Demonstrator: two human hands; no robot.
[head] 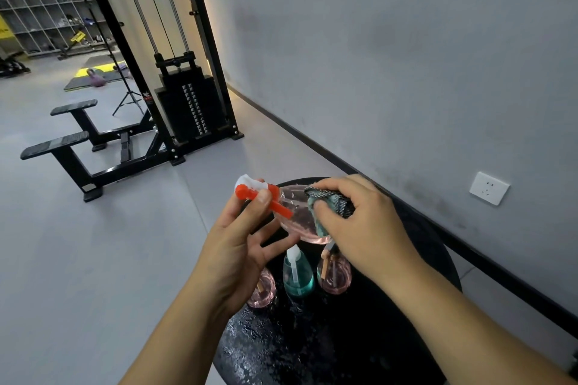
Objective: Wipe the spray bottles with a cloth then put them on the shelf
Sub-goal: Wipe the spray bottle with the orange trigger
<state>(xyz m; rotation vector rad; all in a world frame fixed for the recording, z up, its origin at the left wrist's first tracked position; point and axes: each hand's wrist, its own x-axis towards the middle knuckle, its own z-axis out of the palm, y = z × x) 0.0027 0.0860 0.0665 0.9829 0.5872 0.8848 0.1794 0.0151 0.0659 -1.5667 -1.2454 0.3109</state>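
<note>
My left hand [240, 241] holds a clear pink spray bottle [297, 216] by its red and white spray head, tipped on its side above the round black table [312, 350]. My right hand [359, 222] grips a teal and grey cloth [328, 206] and presses it against the bottle's body. Three more bottles stand on the table below: a teal one [297, 275] in the middle, a pink one [262, 289] to its left and a pink one [334, 275] to its right, partly hidden by my hands.
The tabletop looks wet and speckled. A grey wall with a white socket [489, 188] runs along the right. A black cable weight machine [187, 106] and its bench frame [81, 147] stand on the grey floor at left. Cubby shelves [47, 19] line the far back.
</note>
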